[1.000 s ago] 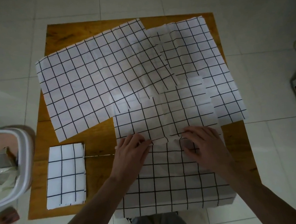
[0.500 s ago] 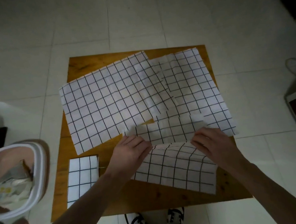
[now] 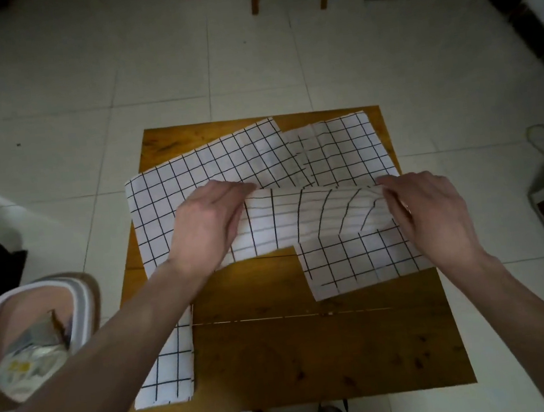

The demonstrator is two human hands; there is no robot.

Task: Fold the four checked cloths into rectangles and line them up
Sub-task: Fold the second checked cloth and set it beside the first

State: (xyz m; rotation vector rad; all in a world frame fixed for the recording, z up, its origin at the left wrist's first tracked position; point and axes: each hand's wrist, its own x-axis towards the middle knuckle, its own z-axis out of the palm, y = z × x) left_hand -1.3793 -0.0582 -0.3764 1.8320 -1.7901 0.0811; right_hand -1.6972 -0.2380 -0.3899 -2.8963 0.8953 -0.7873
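The left hand (image 3: 208,227) and right hand (image 3: 426,214) each pinch an end of the checked cloth (image 3: 315,221), fingers closed on its upper fold. It hangs between them above the wooden surface (image 3: 311,351).

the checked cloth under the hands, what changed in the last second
The white black-checked cloth being folded, earlier spread flat and hanging over the near edge of the wooden table, has been doubled over and carried toward the far side. The left hand and right hand, which pressed it flat, now pinch its folded edge. The small folded cloth and two unfolded cloths behind stayed put.
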